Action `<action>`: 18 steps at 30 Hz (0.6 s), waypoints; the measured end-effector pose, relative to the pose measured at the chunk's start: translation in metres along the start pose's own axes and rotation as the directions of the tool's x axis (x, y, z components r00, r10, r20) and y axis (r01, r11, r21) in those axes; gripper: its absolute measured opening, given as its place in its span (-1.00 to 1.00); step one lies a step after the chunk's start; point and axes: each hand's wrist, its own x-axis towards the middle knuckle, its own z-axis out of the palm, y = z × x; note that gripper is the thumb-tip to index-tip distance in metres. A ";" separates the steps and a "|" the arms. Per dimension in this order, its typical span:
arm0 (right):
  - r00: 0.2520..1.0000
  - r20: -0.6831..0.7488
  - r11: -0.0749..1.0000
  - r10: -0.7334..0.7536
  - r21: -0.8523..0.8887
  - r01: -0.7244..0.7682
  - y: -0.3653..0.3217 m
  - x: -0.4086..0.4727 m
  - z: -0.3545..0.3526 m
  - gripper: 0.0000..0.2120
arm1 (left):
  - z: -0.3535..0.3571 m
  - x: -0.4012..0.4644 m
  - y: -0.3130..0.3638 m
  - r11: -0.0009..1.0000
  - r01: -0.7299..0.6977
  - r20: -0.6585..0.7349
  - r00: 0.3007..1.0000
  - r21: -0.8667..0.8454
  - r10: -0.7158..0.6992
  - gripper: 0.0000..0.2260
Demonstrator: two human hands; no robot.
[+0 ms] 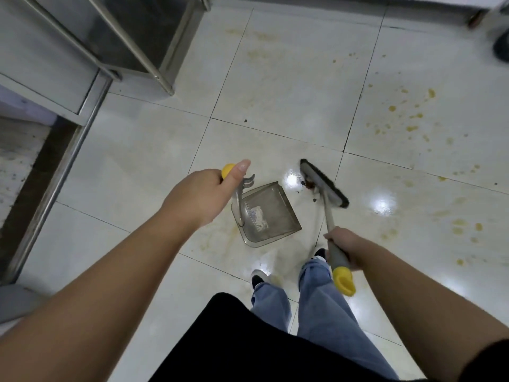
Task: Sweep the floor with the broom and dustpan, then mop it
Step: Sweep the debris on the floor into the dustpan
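Sweep phase, debris not yet in the pan.

Left hand [202, 195] grips the yellow-capped handle [239, 198] of the dustpan [271, 215], fingers wrapped, thumb lying straight along the top. Pan sits on the floor [289, 78] just ahead of and below that hand, open lip facing away from the person and slightly right.

Right hand [345, 248] is clamped on the grey shaft of the broom [325, 184], just above its yellow end cap. Broom's long axis runs from that hand forward and a bit left; the head lies crosswise, ahead of the hand, just right of the pan lip.

Key relation: the crumbs [307, 186] lie between broom head and pan lip, touching the bristles on the pan side. So the stroke should go leftward, toward the left hand, into the lip. Right hand is nearer the crumbs; left only steadies the pan.

Counts: one broom, one dustpan, one small clump of crumbs plus a few loose bits near it, one dark speck [245, 121] well ahead of the pan. Yellow stains [413, 117] scattered ahead-right of the right hand: mop work, I'd judge. No mop in view.
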 end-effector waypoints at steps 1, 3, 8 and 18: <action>0.999 0.047 1.000 0.009 0.027 -0.011 0.008 -0.007 0.015 -0.81 | 0.000 -0.001 -0.006 1.000 -0.007 -0.006 1.000 -0.001 0.007 -0.35; 0.990 0.135 0.994 0.030 0.097 -0.043 0.019 -0.019 0.041 -0.75 | -0.001 -0.003 -0.017 1.000 -0.019 -0.012 1.000 -0.007 0.019 -0.35; 0.947 0.317 0.876 0.046 0.444 -0.191 0.031 -0.052 0.022 -0.67 | -0.003 -0.011 -0.048 0.999 -0.046 -0.005 0.999 0.004 0.046 -0.32; 0.999 0.031 0.957 0.019 0.290 -0.027 0.027 -0.098 -0.018 -0.78 | 0.009 -0.040 -0.101 0.983 0.075 0.016 0.997 -0.167 -0.073 -0.35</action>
